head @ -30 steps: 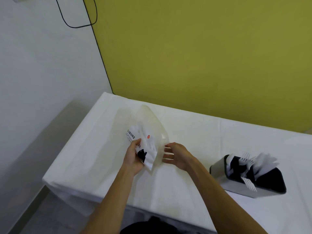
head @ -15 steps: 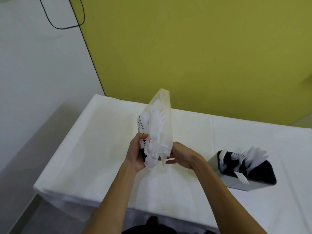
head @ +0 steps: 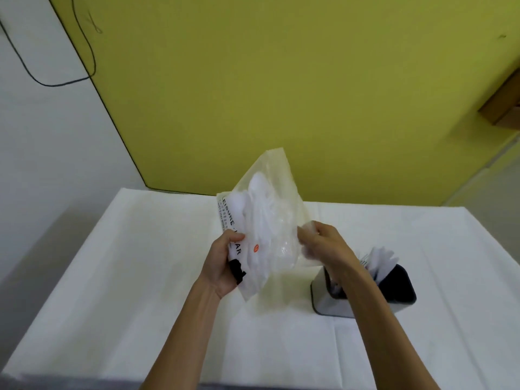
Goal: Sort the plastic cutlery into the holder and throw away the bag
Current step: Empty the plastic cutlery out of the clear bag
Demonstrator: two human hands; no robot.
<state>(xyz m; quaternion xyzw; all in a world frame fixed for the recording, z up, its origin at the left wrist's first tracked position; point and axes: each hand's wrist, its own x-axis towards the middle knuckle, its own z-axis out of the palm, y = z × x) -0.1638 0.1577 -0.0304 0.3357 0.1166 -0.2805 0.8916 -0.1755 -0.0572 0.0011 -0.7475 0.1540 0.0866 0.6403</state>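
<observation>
Partway: holder (head: 332,302) at 4 o'clock already holds cutlery (head: 382,258). Left hand (head: 222,266) and right hand (head: 326,246) pinch the bag (head: 270,220), white pieces inside; bag undiscarded.

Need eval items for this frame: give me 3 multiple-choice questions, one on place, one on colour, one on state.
1. Where is the cutlery holder?
A. On the table, to the person's right
B. On the floor
C. At the table's far left corner

2. What colour is the wall behind the table?
A. Blue
B. Yellow-green
C. Red

3. What is the state of the bag?
A. Lying flat on the table
B. Stuffed into the holder
C. Held up off the table by both hands

Answers:
1. A, it stands on the white cloth behind the right forearm.
2. B, the wall is yellow-green.
3. C, the left hand has a grip on one edge, the right hand on the other, with white cutlery inside.
</observation>
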